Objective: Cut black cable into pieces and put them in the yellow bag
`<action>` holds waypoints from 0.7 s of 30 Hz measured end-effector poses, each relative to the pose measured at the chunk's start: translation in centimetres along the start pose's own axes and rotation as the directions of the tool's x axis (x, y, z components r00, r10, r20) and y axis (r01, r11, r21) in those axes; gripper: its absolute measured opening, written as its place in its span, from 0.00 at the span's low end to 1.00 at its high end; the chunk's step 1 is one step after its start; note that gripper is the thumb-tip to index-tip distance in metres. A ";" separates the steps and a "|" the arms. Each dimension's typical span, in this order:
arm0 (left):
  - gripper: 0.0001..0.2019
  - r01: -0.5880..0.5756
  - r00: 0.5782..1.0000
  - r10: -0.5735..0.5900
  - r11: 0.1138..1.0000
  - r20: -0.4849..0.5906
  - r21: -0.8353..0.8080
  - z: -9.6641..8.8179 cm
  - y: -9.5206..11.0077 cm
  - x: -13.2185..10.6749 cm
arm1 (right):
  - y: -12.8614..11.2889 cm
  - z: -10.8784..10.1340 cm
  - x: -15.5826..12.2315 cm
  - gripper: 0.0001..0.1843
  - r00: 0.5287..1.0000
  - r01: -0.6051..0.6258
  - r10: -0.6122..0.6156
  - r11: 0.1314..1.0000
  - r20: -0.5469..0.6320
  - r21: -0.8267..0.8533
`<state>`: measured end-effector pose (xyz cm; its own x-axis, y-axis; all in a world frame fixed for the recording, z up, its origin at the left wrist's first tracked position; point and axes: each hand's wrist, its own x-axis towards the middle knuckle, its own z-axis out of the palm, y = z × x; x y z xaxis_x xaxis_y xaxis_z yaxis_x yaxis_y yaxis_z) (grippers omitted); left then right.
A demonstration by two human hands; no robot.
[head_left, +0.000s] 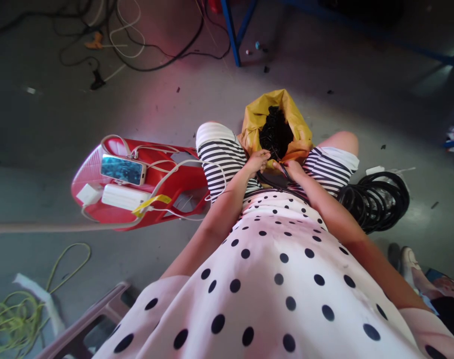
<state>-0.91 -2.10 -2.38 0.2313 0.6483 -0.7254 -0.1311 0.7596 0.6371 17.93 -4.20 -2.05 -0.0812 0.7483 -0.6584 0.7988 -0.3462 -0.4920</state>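
Note:
Between my knees stands a yellow bag (251, 127), its mouth open toward me. Thin black strips or short wires (274, 124) lie tangled inside it. My left hand (259, 160) is closed in a pinch at the bag's near rim; what its fingertips hold is too small to make out. Close to its right, my right hand (292, 169) is closed around a black cable (286, 172). Loops of black cable (274, 185) rest across my lap below both hands.
On my left, a red plastic stool (163, 182) carries a phone (122, 169), a white power strip (122, 197) and white cords. Coiled black cables (380, 199) lie at my right knee. Blue table legs (232, 35) stand ahead; a yellow-green cord (15, 314) lies at lower left.

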 end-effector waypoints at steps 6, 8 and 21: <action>0.06 0.003 1.000 -0.003 1.000 -0.028 0.002 0.1 0.0 0.1 | -0.2 -0.1 -0.2 0.40 1.000 0.011 -0.011 1.000 -0.016 0.002; 0.06 0.008 0.999 -0.008 1.000 -0.039 0.001 0.2 0.0 0.1 | -0.1 0.0 -0.2 0.42 1.000 0.012 -0.012 1.000 -0.012 0.014; 0.09 0.048 0.995 -0.041 0.995 -0.090 0.083 0.3 -0.3 0.6 | 0.9 0.5 0.5 0.39 0.997 0.010 -0.021 0.991 0.076 0.136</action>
<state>-0.46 -1.99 -2.91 0.1484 0.6188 -0.7714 -0.0396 0.7831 0.6206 18.28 -4.41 -3.07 -0.1431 0.7100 -0.6895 0.7095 -0.4121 -0.5716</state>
